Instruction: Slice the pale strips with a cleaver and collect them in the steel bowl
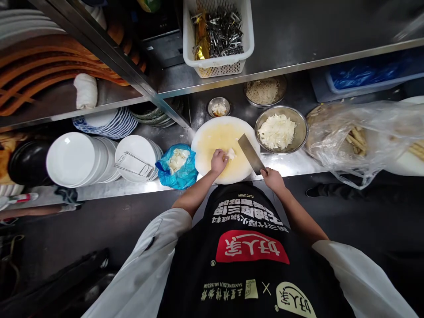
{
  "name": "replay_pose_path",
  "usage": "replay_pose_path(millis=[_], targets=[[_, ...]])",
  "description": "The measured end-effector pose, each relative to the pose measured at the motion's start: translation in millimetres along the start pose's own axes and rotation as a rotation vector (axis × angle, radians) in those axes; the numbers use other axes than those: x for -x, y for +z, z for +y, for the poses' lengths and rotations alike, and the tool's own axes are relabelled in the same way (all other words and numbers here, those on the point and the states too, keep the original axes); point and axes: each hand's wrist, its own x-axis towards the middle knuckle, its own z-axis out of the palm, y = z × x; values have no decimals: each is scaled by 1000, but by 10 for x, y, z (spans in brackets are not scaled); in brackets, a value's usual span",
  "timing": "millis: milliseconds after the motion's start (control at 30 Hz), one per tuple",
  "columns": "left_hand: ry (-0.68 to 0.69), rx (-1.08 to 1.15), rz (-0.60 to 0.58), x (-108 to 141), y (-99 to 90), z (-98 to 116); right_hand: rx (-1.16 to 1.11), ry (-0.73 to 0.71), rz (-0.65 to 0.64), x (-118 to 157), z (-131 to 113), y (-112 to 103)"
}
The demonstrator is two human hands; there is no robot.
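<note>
The left hand is pinching white food; the right hand, farther off, is clasping a cleaver slanting just beside the food.

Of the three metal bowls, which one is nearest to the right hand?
The largest bowl, holding white slices; the smallest bowl and the bowl of pale shreds stand farther back.

Right hand grips the cleaver, left hand curls on white bits; board beneath, big bowl at its two o'clock!
</note>
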Motion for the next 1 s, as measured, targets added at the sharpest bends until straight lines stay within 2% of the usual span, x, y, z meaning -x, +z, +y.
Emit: replay_pose_path(millis=[100, 167, 300, 433, 600, 767, 867, 1000], targets=[[268, -77, -74, 85, 51, -102, 9, -81, -17, 75, -51, -1], [336, -101, -74, 103, 105, -162, 16, -121, -61, 79, -105, 32], [362, -111, -37, 94, 197, -252, 39, -114, -118, -25, -150, 138], [386, -112, -24, 87, 229, -285, -8, -80, -125, -146, -23, 184], [388, -121, -32, 94, 220, -278, -19, -41, -80, -206, 178, 115], [374, -113, -46, 91, 195, -247, -15, 45, -43, -267, 172, 17], [368, -110, -66, 94, 165, -237, 22, 8, -56, -226, 90, -23], [353, -120, -103, 121, 100, -285, 75, -89, -158, 38, 28, -28]])
